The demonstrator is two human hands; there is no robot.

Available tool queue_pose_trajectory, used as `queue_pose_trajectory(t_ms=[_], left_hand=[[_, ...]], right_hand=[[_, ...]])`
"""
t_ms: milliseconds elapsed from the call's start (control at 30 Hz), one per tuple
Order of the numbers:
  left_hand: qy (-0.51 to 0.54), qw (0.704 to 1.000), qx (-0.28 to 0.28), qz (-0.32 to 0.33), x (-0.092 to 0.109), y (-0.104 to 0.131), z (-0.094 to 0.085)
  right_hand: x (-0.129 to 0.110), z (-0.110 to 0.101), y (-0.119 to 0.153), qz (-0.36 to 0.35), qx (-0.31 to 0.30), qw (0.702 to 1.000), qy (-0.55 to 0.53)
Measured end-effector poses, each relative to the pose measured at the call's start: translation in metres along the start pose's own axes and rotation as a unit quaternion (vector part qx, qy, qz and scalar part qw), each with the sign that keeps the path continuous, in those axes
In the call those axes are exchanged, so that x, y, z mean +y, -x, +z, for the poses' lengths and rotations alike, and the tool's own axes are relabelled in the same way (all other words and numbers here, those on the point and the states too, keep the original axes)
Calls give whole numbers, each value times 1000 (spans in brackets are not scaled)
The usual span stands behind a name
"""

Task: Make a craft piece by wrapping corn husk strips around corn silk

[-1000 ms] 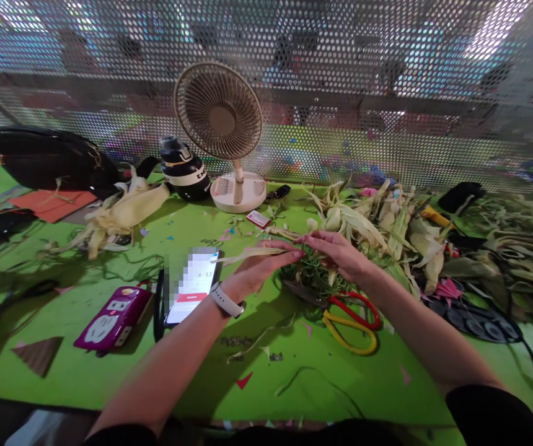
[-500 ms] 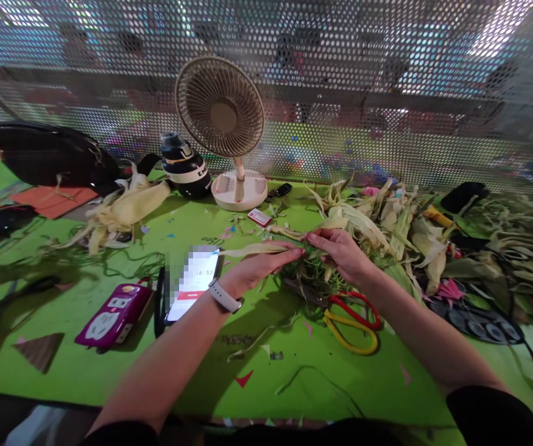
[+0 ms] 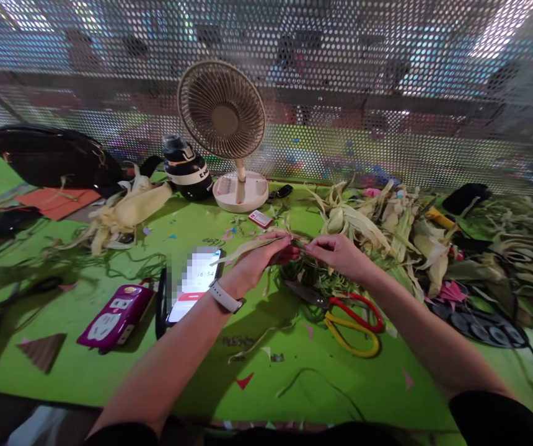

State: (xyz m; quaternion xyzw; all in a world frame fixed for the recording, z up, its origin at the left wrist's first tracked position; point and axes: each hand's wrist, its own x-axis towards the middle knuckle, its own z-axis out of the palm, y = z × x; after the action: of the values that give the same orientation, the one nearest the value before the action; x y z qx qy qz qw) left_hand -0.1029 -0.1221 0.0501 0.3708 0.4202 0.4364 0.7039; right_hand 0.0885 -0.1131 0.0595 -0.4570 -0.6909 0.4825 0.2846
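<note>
A pale strip of corn husk is gripped in my left hand, its long end trailing left toward the phone. My right hand pinches close beside the left fingertips, on what looks like the same husk strand; the exact contact is too small to make out. Below both hands lies a tangle of green fibres. Scissors with one red and one yellow handle rest on the green table, blades partly under the tangle.
A fan and a black bottle stand at the back, before a perforated metal screen. Corn husks heap up on the right. A purple device, a black bag and more husks are on the left.
My left hand has turned and closed more tightly, raising the husk strip, whose loose end now angles down to the left. My right fingers have shifted slightly lower.
</note>
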Motion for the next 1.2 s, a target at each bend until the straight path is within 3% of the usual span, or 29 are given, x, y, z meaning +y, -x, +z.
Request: queue_pose_trajectory(t_ms=[233,433,700,833,1033,1100,1200], left_hand=[[-4,998,13,59,-3,-2,-1],[34,996,72,45,2,1,-1],[-44,995,61,69,-4,-3,-5],[-38,994,69,70,-2,-3,-6],[-138,985,65,84,8,2,-6],[-172,976,80,107,10,2,-7],[-260,948,112,145,16,2,-13]], right_hand=[[-9,3,4,14,-39,997,-71],[-3,7,2,14,-31,994,-100],[-5,8,2,9,1,995,-100],[-6,9,2,18,-30,995,-90],[-6,10,6,31,-109,983,-141],[-6,11,6,24,-89,981,-169],[-6,15,5,25,4,976,-214]])
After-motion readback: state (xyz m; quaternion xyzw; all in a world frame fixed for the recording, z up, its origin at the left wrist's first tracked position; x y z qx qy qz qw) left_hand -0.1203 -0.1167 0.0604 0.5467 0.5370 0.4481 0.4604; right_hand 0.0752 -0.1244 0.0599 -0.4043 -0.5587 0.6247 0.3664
